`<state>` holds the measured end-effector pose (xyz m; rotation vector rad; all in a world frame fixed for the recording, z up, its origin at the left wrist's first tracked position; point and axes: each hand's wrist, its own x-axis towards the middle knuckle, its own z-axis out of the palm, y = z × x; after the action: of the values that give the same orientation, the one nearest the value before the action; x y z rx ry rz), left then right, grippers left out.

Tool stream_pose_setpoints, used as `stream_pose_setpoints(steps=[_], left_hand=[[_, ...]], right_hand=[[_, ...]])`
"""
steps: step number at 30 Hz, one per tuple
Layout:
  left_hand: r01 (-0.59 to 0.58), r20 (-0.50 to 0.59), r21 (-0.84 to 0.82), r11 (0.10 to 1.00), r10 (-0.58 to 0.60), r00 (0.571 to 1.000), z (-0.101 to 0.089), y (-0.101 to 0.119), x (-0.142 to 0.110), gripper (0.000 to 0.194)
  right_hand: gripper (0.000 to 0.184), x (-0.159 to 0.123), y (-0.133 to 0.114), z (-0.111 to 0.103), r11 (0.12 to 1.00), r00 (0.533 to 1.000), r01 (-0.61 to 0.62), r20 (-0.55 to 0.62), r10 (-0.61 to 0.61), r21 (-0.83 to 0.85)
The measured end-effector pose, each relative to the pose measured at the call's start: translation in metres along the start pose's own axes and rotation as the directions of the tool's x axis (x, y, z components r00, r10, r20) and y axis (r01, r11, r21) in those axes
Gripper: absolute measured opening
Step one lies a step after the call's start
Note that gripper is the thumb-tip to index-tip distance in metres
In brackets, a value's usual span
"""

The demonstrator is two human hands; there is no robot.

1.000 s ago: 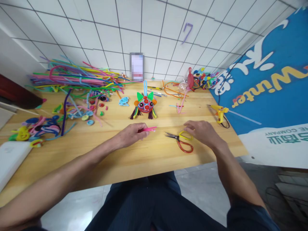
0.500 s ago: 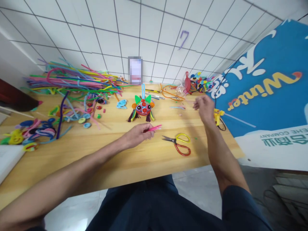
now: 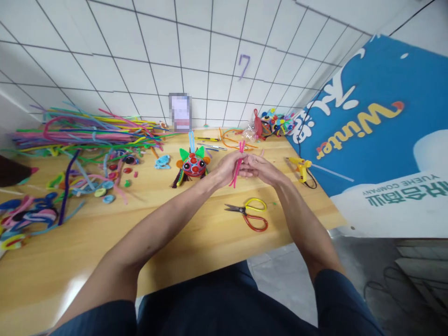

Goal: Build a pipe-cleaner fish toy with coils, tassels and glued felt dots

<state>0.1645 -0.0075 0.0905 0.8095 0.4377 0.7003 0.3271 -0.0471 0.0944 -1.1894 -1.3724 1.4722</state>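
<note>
In front of me, over the right half of the table, my two hands meet. My left hand [image 3: 227, 169] is closed round a few thin pink pipe cleaners [image 3: 239, 164], which stick out above and below its fingers. Against them from the right comes my right hand [image 3: 259, 169], its thumb and fingers closed at the strips; the exact grip is partly hidden. A colourful animal-head ornament [image 3: 193, 163] with green ears, black-and-white eyes, dark tassels and a light-blue loop lies just left of my hands. Nearer me rest scissors [image 3: 245, 211] with one yellow and one red handle.
A big bundle of pipe cleaners [image 3: 94, 130] and loose coloured pieces [image 3: 101, 186] cover the left side. A phone [image 3: 180, 112] leans on the tiled wall. A yellow glue gun [image 3: 301, 169] stands at the right edge, and more ornaments [image 3: 278, 122] lie behind.
My right hand has come in from the right to meet my left. My left hand has lifted the pink pipe cleaners forward and to the right. The view has shifted rightward.
</note>
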Motion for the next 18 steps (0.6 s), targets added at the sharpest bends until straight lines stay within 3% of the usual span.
stream_pose_setpoints(steps=[3, 6, 7, 9, 11, 12, 14, 18], left_hand=[[0.018, -0.011, 0.075, 0.997, -0.017, 1.0, -0.008, -0.003, -0.001, 0.025], [0.012, -0.142, 0.189, 0.982, 0.015, 0.99, -0.013, -0.003, -0.023, 0.028], [0.028, -0.192, 0.228, 0.973, 0.017, 0.981, -0.015, -0.002, -0.033, 0.028], [0.087, -0.248, 0.305, 0.948, -0.009, 0.969, -0.019, 0.002, -0.058, 0.028], [0.145, -0.248, 0.407, 0.902, -0.043, 0.968, -0.024, 0.006, -0.086, 0.028], [0.159, -0.238, 0.457, 0.875, -0.052, 0.97, -0.026, 0.008, -0.1, 0.029], [0.185, -0.221, 0.529, 0.828, -0.076, 0.972, -0.031, 0.012, -0.125, 0.032], [0.229, -0.214, 0.589, 0.775, -0.125, 0.969, -0.037, 0.018, -0.155, 0.031]], right_hand=[[0.049, 0.007, 0.01, -0.022, 0.99, 0.999, -0.04, 0.01, 0.042, -0.133], [0.042, 0.019, 0.017, -0.057, 0.974, 0.97, -0.016, -0.238, -0.04, -0.227], [0.039, 0.023, 0.018, -0.071, 0.97, 0.926, 0.015, -0.362, -0.105, -0.242], [0.032, 0.031, 0.017, -0.103, 0.951, 0.793, 0.063, -0.564, -0.231, -0.301], [0.027, 0.039, 0.013, -0.133, 0.906, 0.665, 0.044, -0.664, -0.341, -0.422], [0.027, 0.042, 0.01, -0.146, 0.864, 0.626, 0.018, -0.669, -0.402, -0.502], [0.026, 0.049, 0.002, -0.164, 0.793, 0.631, -0.013, -0.62, -0.466, -0.61], [0.014, 0.059, -0.023, -0.172, 0.731, 0.818, -0.003, -0.422, -0.391, -0.683]])
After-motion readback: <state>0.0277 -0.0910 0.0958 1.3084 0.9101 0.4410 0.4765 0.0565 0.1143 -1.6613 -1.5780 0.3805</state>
